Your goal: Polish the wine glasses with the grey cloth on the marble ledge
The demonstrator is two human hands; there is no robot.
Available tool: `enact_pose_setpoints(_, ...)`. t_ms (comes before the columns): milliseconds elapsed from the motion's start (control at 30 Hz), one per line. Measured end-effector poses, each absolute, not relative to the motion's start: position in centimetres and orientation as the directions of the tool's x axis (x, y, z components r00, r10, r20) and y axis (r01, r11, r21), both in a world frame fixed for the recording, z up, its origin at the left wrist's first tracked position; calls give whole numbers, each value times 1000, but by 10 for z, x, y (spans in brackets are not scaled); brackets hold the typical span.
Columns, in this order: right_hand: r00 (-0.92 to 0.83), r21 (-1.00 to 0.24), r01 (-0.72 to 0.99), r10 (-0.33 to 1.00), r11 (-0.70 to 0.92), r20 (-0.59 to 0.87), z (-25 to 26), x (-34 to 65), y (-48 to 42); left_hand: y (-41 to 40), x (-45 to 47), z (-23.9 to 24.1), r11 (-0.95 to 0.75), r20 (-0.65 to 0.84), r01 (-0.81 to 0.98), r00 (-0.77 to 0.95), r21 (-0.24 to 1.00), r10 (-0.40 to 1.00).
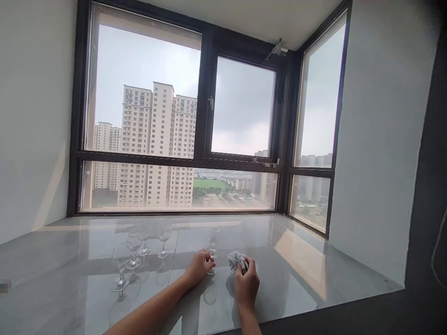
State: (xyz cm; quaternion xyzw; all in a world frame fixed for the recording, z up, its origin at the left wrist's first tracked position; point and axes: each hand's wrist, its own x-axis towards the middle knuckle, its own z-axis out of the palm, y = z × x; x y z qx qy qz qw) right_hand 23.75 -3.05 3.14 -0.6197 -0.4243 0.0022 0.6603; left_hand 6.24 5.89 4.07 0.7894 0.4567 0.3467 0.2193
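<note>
My left hand rests low on the glossy grey sill, its fingers closed around the stem and foot of a small clear wine glass that stands upright. My right hand is just to the right of it, fingers pinched on a crumpled grey-white cloth held above the sill. The cloth is close to the glass but apart from it. To the left stand several more clear stemmed glasses, all upright, in a loose group.
The wide polished sill runs to a dark-framed corner window with high-rise blocks outside. White walls close both sides. The front edge of the sill drops off at the lower right, beside a dark wall.
</note>
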Motion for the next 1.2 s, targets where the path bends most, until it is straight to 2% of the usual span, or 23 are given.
enact_pose_setpoints(100, 631, -814, 527, 530, 245, 567, 31, 237, -29, 61, 63, 38, -490, 374, 624, 320, 608, 871)
enact_pose_setpoints(300, 622, -812, 521, 534, 264, 573, 28, 237, -25, 67, 67, 43, -493, 240, 801, 433, 339, 869)
enact_pose_setpoints(567, 626, -819, 512, 541, 259, 562, 30, 239, -27, 75, 80, 50, -503, 289, 804, 423, 318, 859)
enact_pose_setpoints(733, 620, -823, 510, 555, 251, 554, 31, 239, -29, 52, 56, 59, -520, 413, 793, 378, 318, 828)
enact_pose_setpoints(800, 618, -825, 510, 563, 244, 549, 31, 239, -29, 41, 32, 64, -533, 565, 788, 300, 307, 769)
enact_pose_setpoints(900, 612, -828, 507, 577, 239, 541, 30, 239, -28, 33, -9, 67, -572, 828, 774, 116, 271, 548)
enact_pose_setpoints(967, 607, -830, 505, 586, 238, 537, 29, 239, -28, 34, -30, 67, -541, 898, 783, -47, 305, 438)
enact_pose_setpoints(1033, 605, -831, 502, 590, 237, 534, 29, 240, -28, 41, -42, 65, -438, 879, 793, -242, 424, 411)
enact_pose_setpoints(1133, 604, -831, 502, 591, 239, 535, 30, 239, -29, 56, -47, 62, -217, 725, 732, -500, 646, 474)
enact_pose_setpoints(1200, 601, -827, 504, 587, 248, 542, 31, 238, -29, 66, -48, 59, -90, 608, 668, -603, 739, 516)
